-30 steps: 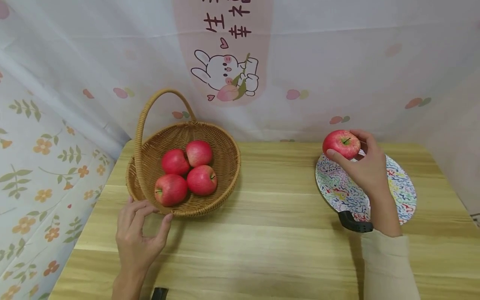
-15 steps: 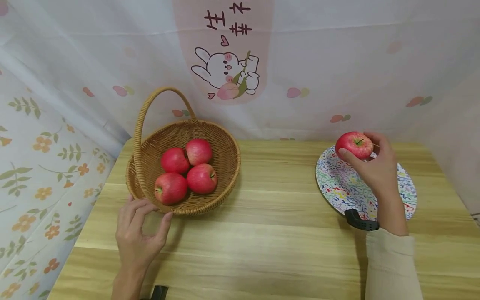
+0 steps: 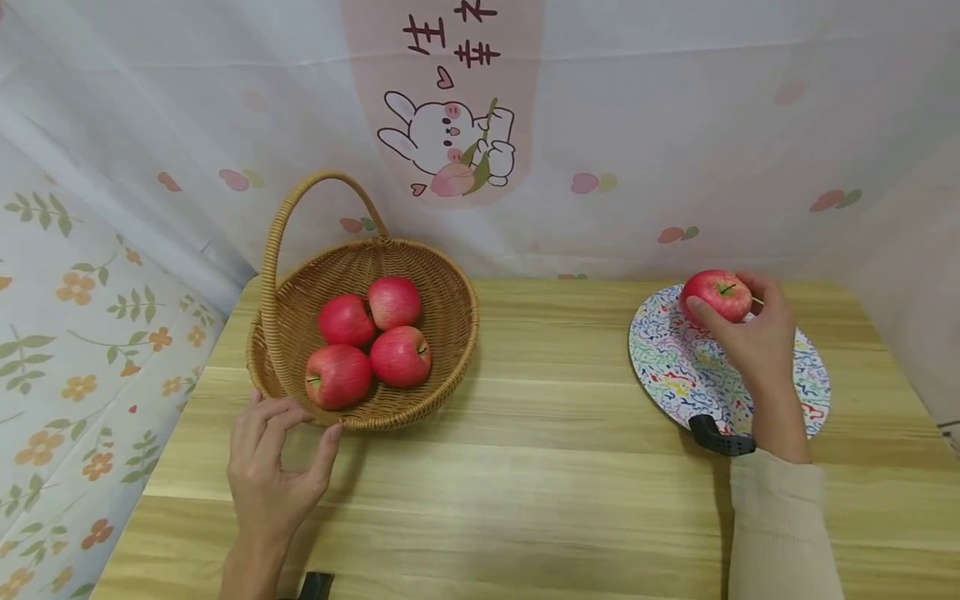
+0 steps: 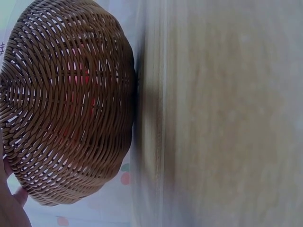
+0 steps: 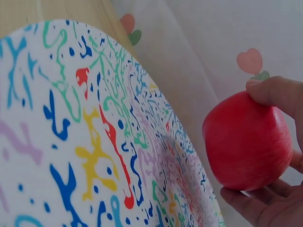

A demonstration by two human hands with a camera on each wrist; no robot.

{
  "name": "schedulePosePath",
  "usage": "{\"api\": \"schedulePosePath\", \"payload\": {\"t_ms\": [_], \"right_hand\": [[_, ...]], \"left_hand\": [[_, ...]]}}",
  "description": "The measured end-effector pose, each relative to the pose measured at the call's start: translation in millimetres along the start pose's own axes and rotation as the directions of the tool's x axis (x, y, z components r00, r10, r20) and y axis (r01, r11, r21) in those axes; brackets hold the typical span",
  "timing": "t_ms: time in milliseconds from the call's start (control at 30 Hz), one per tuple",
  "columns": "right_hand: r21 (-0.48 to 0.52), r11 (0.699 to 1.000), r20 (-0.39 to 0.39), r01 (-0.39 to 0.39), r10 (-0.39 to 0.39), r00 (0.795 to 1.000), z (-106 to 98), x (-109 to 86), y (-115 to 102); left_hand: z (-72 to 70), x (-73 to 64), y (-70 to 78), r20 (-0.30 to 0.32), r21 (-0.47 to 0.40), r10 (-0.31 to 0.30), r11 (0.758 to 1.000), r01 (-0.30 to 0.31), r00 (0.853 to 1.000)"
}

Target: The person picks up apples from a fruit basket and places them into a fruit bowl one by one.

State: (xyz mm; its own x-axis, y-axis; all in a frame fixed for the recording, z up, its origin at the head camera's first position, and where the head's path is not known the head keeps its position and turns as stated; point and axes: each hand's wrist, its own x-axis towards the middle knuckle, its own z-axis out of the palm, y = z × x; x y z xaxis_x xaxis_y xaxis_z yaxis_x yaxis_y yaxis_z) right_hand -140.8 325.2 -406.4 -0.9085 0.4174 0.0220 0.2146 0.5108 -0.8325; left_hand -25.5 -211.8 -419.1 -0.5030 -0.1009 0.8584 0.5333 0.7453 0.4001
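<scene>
Well, a big white cloth [image 3: 622,92] with a bunny on it hangs behind everything. In front of it is the wooden surface [image 3: 525,492]. On its left part sits a brown basket [image 3: 448,329], with a tall handle [image 3: 271,250] sticking up. On the right part lies a round plate [image 3: 675,387] with squiggles in lots of colours.

Next come the hands. The right hand [image 3: 761,337] is over the plate, and its grip is clamped on the held apple [image 3: 712,292], with the thumb on one side and the fingers on the other. The left hand [image 3: 272,475] is at the near rim of the basket. Its grip is apart, thumb and fingers spread, with nothing pinched between them.

The held apple is ahead of the right wrist and a bit to the left, over the far part of the plate. I can't tell if its bottom touches the plate. It is fat and round, a little wider than tall. The left hand is well apart from it. Four other apples [image 3: 339,377] lie close together inside the basket. Smallest is the thin stem [image 3: 727,290], pointing up and a bit right.
</scene>
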Motion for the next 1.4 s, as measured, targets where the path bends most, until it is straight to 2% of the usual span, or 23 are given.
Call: {"api": "schedulePosePath", "payload": {"t_ms": [167, 600, 1067, 1400], "right_hand": [[-0.03, 0.997, 0.03, -0.068, 0.069, 0.997, -1, 4.7, 3], [0.006, 0.991, 0.071, -0.133, 0.132, 0.989, -3, 9.5, 14], [0.011, 0.992, 0.05, -0.126, 0.125, 0.991, -2, 16.1, 21], [-0.028, 0.997, 0.073, -0.074, 0.076, 0.994, 2, 17.0, 20]], "left_hand": [[-0.2, 0.0, -0.4, -0.001, -0.002, -0.002, 1.0, 0.002, 1.0], [-1.2, -2.8, -3.0, 0.019, 0.01, -0.002, 1.0, 0.002, 1.0], [-3.1, -2.9, -3.9, 0.028, 0.014, -0.005, 1.0, 0.004, 1.0], [-3.9, -2.6, -4.8, 0.032, 0.014, -0.005, 1.0, 0.005, 0.999]]}}
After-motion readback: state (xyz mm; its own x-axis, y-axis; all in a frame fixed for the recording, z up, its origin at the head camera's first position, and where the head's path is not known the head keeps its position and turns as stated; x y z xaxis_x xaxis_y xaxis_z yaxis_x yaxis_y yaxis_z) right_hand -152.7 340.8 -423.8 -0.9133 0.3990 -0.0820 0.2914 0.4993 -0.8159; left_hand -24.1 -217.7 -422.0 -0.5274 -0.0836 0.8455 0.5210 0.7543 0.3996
